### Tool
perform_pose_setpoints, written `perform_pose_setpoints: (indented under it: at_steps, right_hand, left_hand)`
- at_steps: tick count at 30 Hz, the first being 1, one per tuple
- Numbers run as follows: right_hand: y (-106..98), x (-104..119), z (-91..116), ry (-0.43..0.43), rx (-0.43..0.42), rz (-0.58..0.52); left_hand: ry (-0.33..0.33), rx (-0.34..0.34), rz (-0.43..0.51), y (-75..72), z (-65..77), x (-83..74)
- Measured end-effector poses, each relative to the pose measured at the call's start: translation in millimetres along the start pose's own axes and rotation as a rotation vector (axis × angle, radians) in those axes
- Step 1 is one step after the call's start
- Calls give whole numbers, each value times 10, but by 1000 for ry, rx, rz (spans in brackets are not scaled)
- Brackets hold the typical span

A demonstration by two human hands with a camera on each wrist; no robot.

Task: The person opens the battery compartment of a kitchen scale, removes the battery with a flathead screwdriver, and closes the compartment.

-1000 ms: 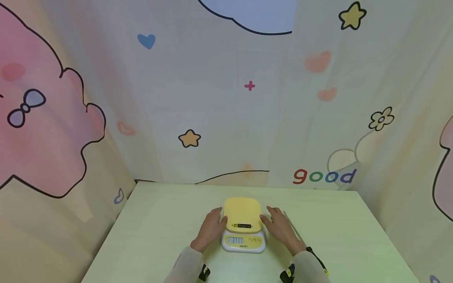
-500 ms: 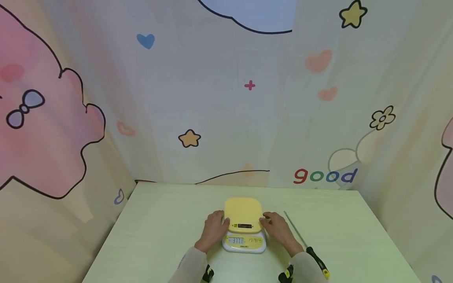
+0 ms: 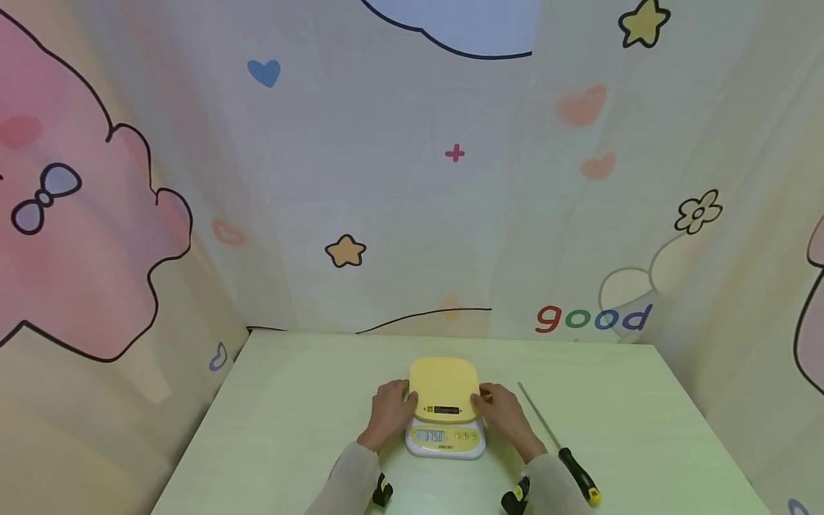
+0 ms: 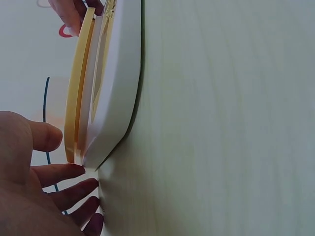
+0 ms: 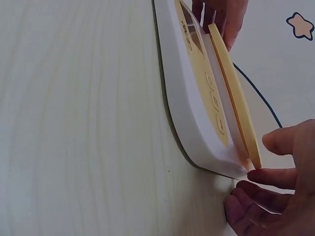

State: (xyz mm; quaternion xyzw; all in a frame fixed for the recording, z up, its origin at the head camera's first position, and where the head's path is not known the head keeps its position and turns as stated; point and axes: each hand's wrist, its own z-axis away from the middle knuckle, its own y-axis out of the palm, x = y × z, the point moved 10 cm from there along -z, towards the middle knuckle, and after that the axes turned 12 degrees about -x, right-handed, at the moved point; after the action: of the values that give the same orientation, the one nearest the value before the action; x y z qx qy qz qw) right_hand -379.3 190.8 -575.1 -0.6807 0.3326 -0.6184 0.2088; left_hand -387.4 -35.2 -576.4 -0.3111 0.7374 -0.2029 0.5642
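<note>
A digital kitchen scale (image 3: 443, 383) with a yellow platform and a white body lies on the table in the head view. Its lit display (image 3: 430, 436) reads what looks like 3758. At its left side, my left hand (image 3: 389, 413) holds the platform's edge, thumb on top and index finger at the side. My right hand (image 3: 505, 415) grips the opposite edge in the same way. From the left wrist view, the other fingers (image 4: 74, 192) spread low beside the white base. The right wrist view shows the platform (image 5: 236, 98) raised above the base, with curled fingers (image 5: 263, 196) near its corner.
Right of the scale lies a long screwdriver (image 3: 576, 472) with a black and yellow handle, near my right sleeve (image 3: 555, 486). The pale table (image 3: 290, 400) ends at a printed cloth backdrop (image 3: 386, 179), which also closes off both sides.
Both hands have closed in on the scale's sides, their fingers bending toward its edges. The display digits changed from 3771 to 3758. The screwdriver's handle shows more fully beside the right sleeve.
</note>
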Motion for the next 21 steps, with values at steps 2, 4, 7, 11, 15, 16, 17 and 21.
perform_pose_setpoints:
  at_steps: [2, 4, 7, 11, 15, 16, 17, 21]
  right_hand:
    - [10, -19, -2, 13, -1, -6]
    - [14, -28, -7, 18, -6, -20]
    - [4, -25, -13, 25, -21, -46]
    - [-8, -25, -8, 39, -41, -74]
    - [-13, -11, -4, 41, -48, -76]
    - [-11, -7, -4, 42, -46, -74]
    - [-8, -4, -4, 42, -45, -72]
    - [4, 6, -1, 54, -40, -83]
  left_hand:
    - [-5, -4, -4, 14, 2, 18]
    - [-9, -10, -4, 21, -2, 31]
    - [-20, -21, 11, 22, -8, 46]
    - [-32, -24, 25, 23, -5, 63]
    - [-41, -22, 59, 16, 6, 66]
    - [-51, -17, 74, 16, 12, 72]
    - [-56, -16, 87, 10, 18, 70]
    - [-73, -5, 117, 0, 30, 72]
